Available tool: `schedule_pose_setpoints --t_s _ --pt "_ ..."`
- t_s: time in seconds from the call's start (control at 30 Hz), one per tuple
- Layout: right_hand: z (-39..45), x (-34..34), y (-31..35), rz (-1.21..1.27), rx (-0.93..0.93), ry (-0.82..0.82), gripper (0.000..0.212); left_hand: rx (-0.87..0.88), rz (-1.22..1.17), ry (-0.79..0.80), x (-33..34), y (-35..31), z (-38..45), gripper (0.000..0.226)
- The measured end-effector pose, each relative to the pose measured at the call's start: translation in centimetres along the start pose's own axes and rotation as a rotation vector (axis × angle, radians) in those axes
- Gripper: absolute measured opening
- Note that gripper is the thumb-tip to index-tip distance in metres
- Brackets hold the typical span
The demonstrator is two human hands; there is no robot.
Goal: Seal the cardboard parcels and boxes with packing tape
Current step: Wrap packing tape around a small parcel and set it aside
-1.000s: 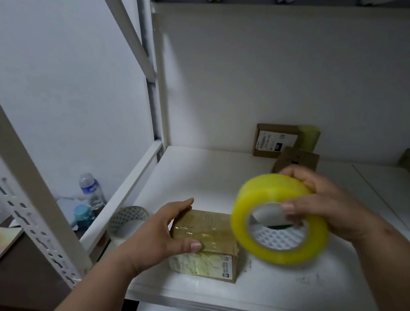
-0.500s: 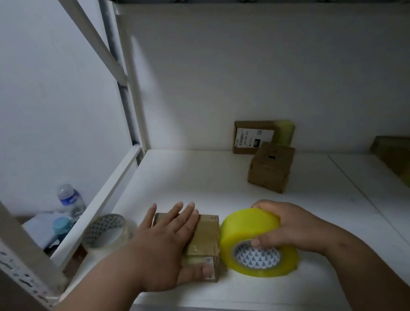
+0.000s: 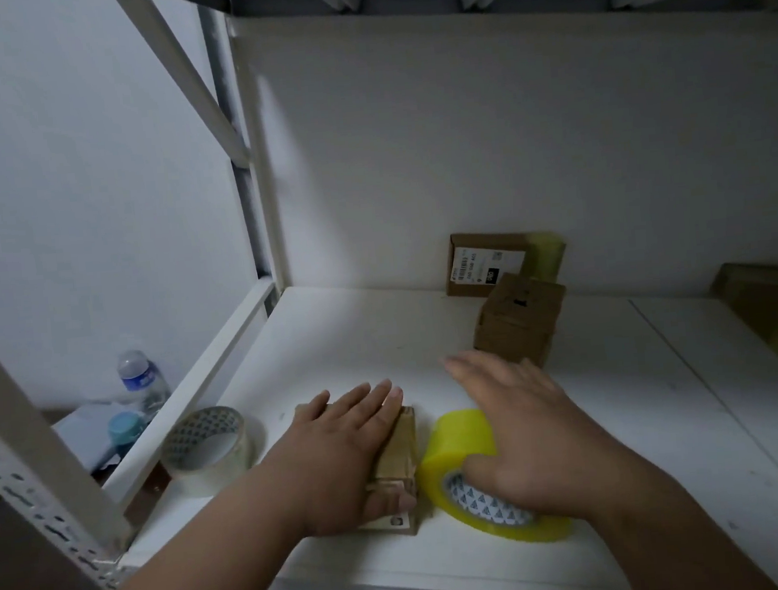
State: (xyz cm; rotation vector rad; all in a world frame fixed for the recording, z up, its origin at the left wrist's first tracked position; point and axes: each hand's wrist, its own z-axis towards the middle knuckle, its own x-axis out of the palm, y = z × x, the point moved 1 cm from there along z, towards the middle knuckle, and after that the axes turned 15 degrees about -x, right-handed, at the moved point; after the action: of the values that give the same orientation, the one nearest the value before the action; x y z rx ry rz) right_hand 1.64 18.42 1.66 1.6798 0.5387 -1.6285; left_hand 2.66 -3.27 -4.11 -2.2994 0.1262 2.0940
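1. My left hand (image 3: 343,452) lies flat on top of a small cardboard parcel (image 3: 398,466) near the front edge of the white shelf (image 3: 362,334). The fingers are straight and spread, and the thumb presses against the parcel's near face.
2. The parcel's top looks glossy with tape, and a printed label shows at its lower front.
3. Just right of the parcel, touching or nearly touching it, a yellow tape roll (image 3: 463,438) stands on its edge, its patterned core facing me.
4. My right hand (image 3: 523,428) rests over the roll with fingers extended and relaxed, pointing away from me; the thumb reaches down towards the core. I see no closed grip around the roll.
5. To the left of the parcel, at the shelf's corner, a clear tape roll (image 3: 208,448) lies on its side.
6. Farther back, a brown cardboard box (image 3: 517,319) stands apart from my hands. Behind it, a flat labelled parcel (image 3: 487,263) leans against the back wall.
7. At the far right edge sits another taped box (image 3: 774,311).
8. Beyond the shelf frame on the left, a water bottle (image 3: 140,375) stands lower down.
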Motion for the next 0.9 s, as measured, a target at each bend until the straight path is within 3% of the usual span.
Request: schedule_pose_setpoints --t_s 0.13,0.2,0.3,0.4,0.47,0.57,0.67,0.77,0.9 --pt "1.7 2.5 4.8 -0.354 -0.146 0.134 0.082 -0.053 -0.042 -0.124 1.1 0.8 -0.6 0.118" --pt "2.2 3.4 5.0 -0.478 -0.169 0.182 0.077 -0.082 0.036 -0.091 1.0 1.3 -0.8 0.124" --pt "2.2 3.2 3.9 -0.464 -0.151 0.18 0.078 -0.071 0.052 0.053 0.6 1.7 -0.8 0.125" --pt "1.4 2.6 2.6 -0.423 -0.143 0.141 0.072 -0.057 0.036 0.077 0.4 2.2 -0.5 0.124" --pt "0.6 2.0 1.5 -0.315 -0.118 0.085 0.069 -0.052 0.012 0.038 0.6 2.4 -0.6 0.12" --pt "-1.2 0.9 -1.2 -0.13 -0.007 -0.014 0.091 -0.034 -0.053 -0.026 0.8 2.7 -0.7 0.124" --pt "-3.3 1.1 -4.0 0.366 0.175 -0.034 0.11 -0.035 -0.122 -0.044 0.8 3.1 -0.6 0.128" --pt "-4.3 3.3 -5.5 0.86 0.184 -0.099 0.094 -0.011 -0.257 -0.046 0.8 2.6 -0.5 0.127" --pt "-3.8 4.2 -6.0 1.13 0.191 -0.465 0.089 -0.007 -0.572 -0.068 1.4 2.6 -0.4 0.116"
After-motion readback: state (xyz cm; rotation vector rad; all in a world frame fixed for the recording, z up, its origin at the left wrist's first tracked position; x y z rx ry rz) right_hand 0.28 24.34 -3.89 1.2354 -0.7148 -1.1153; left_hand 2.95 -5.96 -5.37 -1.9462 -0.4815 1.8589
